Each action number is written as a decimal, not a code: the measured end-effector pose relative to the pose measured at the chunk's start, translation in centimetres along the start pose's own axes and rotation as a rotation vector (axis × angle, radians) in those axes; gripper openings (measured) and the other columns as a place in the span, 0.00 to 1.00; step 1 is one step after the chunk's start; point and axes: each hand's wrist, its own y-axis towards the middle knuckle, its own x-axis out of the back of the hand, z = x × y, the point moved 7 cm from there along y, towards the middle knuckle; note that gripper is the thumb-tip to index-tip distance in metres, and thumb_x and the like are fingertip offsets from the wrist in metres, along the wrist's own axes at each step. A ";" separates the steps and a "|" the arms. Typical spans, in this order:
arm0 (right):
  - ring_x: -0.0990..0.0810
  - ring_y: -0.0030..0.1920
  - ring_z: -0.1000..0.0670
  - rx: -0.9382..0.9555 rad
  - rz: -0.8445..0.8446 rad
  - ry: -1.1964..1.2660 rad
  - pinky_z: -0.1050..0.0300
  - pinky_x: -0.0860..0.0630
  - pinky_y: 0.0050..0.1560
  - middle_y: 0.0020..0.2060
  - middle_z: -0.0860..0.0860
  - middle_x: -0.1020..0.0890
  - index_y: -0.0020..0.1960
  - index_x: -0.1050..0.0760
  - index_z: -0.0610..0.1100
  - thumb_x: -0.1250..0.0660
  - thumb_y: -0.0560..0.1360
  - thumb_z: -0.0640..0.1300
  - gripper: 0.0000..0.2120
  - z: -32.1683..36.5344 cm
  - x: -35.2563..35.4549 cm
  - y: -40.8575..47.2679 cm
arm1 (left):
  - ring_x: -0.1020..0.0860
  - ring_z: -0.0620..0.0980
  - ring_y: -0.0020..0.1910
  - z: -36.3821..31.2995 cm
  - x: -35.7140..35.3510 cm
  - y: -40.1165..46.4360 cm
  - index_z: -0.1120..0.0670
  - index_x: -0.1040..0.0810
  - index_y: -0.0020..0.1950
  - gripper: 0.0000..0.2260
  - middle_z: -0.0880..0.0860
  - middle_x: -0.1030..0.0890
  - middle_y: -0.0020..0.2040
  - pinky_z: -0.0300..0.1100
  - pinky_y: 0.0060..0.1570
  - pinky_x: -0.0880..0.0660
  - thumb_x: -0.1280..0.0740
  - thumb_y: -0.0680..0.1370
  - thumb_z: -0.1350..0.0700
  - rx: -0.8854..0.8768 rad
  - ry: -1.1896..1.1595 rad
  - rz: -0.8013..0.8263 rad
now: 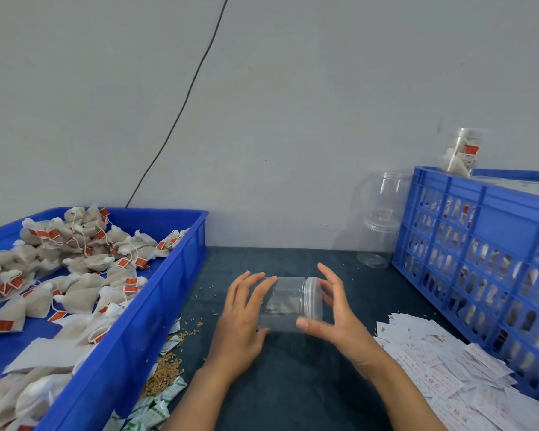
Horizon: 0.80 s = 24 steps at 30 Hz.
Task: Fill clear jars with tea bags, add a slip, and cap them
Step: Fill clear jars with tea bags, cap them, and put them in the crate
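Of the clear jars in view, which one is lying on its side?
The empty jar held between the left hand and right hand, lid pointing right. The stacked jars by the wall and the filled jar on the crate stand upright.

Black cable (181,110) on grey wall (324,88); spilled grain (165,373) on dark tabletop (293,384).

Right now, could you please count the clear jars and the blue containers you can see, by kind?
Empty clear jars: 3, one held sideways, two stacked by the wall
Filled clear jar: 1
Blue tray: 1
Blue crate: 1
Total: 6
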 end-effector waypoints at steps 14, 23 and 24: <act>0.35 0.68 0.65 0.025 0.004 -0.003 0.66 0.25 0.56 0.68 0.62 0.35 0.72 0.41 0.63 0.25 0.71 0.42 0.38 -0.1 0.2 0.1 | 0.47 0.42 0.75 0.0 0.1 -0.1 0.43 0.39 0.75 0.43 0.44 0.38 0.73 0.31 0.69 0.51 0.24 0.66 0.65 0.007 0.033 0.015; 0.24 0.60 0.56 -0.104 -0.121 0.060 0.58 0.21 0.53 0.63 0.53 0.28 0.66 0.35 0.57 0.32 0.73 0.53 0.24 -0.9 0.8 0.3 | 0.46 0.43 0.75 -0.2 0.1 -0.1 0.44 0.38 0.75 0.42 0.45 0.37 0.73 0.22 0.67 0.56 0.24 0.66 0.65 -0.004 0.038 0.018; 0.27 0.63 0.58 -0.067 -0.104 0.042 0.58 0.23 0.58 0.63 0.56 0.28 0.67 0.35 0.58 0.29 0.73 0.47 0.26 -0.6 0.9 0.2 | 0.46 0.43 0.75 -0.1 0.2 -0.1 0.45 0.37 0.75 0.42 0.45 0.37 0.73 0.23 0.68 0.56 0.24 0.66 0.66 0.000 0.033 0.009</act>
